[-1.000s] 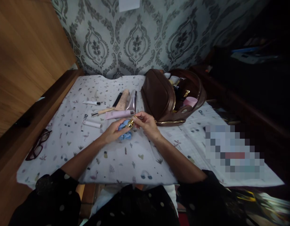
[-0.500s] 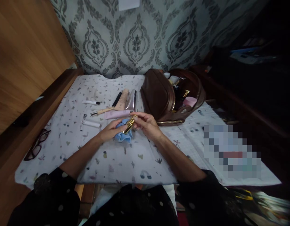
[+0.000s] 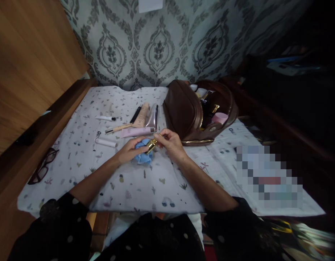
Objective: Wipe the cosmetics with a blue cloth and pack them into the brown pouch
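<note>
Over the middle of the white patterned cloth (image 3: 162, 170), both hands meet at a shiny gold lipstick tube (image 3: 151, 146). My left hand (image 3: 128, 151) is closed round its lower end, with a crumpled blue cloth (image 3: 143, 158) held against it. The fingers of my right hand (image 3: 172, 144) pinch the tube's upper end and partly hide it. Just behind the hands lie a pale pink tube (image 3: 136, 132), a beige tube (image 3: 141, 115) and a silvery tube (image 3: 152, 117). A brush with a light wooden handle (image 3: 122, 127) rests beside them.
An open brown leather bag (image 3: 182, 110) filled with cosmetics stands right of the tubes. Left lie a white capped tube (image 3: 106, 143), a small white brush (image 3: 105, 118) and dark-framed glasses (image 3: 44, 166). A blurred-out item (image 3: 268, 177) lies right. A wooden panel (image 3: 34, 61) borders the left.
My right hand has shifted slightly to the right along the gold tube, its fingers now at the upper end. My left hand keeps hold of the tube and blue cloth.
</note>
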{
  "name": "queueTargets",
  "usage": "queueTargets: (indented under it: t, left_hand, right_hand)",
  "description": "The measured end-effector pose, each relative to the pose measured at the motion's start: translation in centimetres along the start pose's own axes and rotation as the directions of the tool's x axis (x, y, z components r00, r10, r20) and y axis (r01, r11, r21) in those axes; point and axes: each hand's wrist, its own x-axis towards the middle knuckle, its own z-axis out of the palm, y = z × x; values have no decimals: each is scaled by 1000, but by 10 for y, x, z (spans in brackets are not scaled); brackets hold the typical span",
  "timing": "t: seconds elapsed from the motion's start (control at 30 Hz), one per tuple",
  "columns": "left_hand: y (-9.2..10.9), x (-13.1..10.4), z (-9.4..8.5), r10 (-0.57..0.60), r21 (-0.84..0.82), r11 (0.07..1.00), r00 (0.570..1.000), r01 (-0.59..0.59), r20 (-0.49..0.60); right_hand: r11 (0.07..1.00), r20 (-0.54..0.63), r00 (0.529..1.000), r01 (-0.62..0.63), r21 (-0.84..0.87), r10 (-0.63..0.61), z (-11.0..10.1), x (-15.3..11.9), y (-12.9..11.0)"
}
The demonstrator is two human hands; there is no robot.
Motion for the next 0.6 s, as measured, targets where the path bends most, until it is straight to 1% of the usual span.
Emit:
queueTargets:
  t: [0.07,0.17,0.23,0.3,0.47,0.6]
  left_hand:
    - [0,0,-1,-8,-5,1000,1000,8,25]
    - [0,-1,-3,-11,-23,1000,999,12,41]
    - [0,-1,-4,-13,-37,999,999,14,31]
    - [-1,-1,-5,-20,-45,999,1000,21,7]
    - [-1,-1,-5,6,-34,999,998,-8,-65]
    - [2,-2,0,46,46,998,997,-43,-65]
  right_hand:
    - [999,15,1000,-21,39,21,0,0,0]
    - [991,88,995,-63,115,53,-1,-2,-5]
    - [988,143,988,-73,135,54,-2,-2,-8]
    - [989,165,985,-67,134,44,-3,-3,-9]
    - [996,119,992,-46,79,36,-2,-2,-4]
    - [999,86,996,-7,34,4,0,-2,-2]
